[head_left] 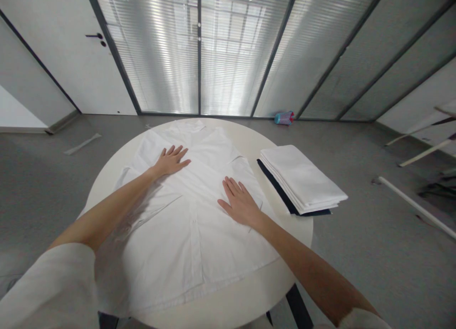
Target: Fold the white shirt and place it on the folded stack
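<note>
A white button-up shirt lies spread over the round table, its collar end away from me and its hem near me. The button placket runs down its middle. My left hand rests on the upper left part of the shirt, fingers spread. Lower and to the right, my right hand lies flat on the cloth with its fingers stretched out. Neither hand grips anything. Creases show in the fabric around both hands. My left forearm covers part of the shirt's left side.
The round white table bears a stack of folded white cloth at its right edge, with a dark folded piece beneath. A blue and red bin lies on the floor by the glass wall. A white pole is at right.
</note>
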A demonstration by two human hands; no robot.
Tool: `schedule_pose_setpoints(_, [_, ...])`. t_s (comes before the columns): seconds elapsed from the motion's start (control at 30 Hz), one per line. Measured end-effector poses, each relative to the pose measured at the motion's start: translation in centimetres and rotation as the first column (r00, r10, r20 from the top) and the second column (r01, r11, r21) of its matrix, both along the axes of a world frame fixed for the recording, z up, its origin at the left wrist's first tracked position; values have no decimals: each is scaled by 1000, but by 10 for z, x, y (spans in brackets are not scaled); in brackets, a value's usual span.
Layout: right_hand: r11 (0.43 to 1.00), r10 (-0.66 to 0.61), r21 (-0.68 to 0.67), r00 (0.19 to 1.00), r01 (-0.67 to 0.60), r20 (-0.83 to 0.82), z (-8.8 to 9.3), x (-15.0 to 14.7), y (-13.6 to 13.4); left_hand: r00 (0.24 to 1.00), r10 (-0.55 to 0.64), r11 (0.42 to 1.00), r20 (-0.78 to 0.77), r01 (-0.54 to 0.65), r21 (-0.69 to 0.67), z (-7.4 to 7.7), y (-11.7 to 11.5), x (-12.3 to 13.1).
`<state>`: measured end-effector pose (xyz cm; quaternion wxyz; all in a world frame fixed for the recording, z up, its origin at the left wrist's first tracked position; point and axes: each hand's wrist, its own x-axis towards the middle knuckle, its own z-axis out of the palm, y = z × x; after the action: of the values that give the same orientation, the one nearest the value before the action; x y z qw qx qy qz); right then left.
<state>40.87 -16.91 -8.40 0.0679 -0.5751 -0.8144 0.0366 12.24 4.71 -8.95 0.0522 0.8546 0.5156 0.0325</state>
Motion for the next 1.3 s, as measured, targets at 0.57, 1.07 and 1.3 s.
schedule_pose_setpoints(0.57, [993, 98, 64, 995, -98, 1, -3, 47, -49, 942, -221, 975, 254, 210, 72, 55, -72, -94])
schedule_pose_setpoints(1.07, [987, 85, 133, 996, -85, 12, -23, 55, -40, 991, 34, 993, 128, -48, 105, 16, -233, -152])
schedule_pose_setpoints(1.3, [989, 73, 130, 997, -74, 14, -24, 56, -39, 998, 68, 997, -15, -68, 46, 15, -230, -153])
